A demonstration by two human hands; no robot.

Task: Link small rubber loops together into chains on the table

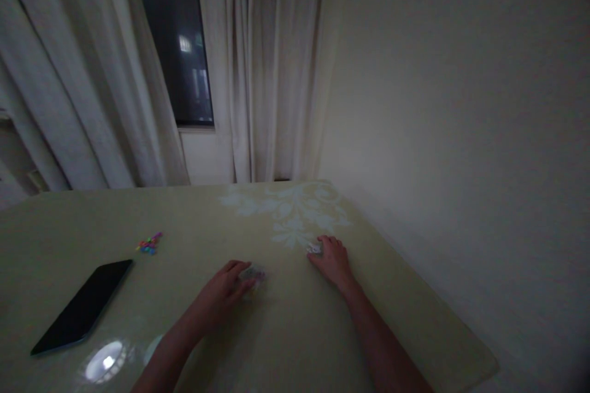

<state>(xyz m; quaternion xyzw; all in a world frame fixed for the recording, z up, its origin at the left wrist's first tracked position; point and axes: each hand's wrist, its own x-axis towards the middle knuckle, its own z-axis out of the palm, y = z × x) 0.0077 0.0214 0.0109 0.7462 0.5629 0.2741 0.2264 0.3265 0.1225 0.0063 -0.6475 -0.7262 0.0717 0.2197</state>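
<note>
My left hand is closed on a small, see-through item with faint coloured specks, held just over the tabletop; whether it is a bag or a little box is too blurred to tell. Farther right, my right hand rests on the table with its fingers curled around a small whitish, patterned item, whose kind I cannot make out. Beyond my left hand, to the left, lies a small heap of brightly coloured little pieces.
A black tablet lies on the left of the pale green table. White leaf patterning marks its far part. A wall runs along the right edge, and curtains hang behind beside a dark window.
</note>
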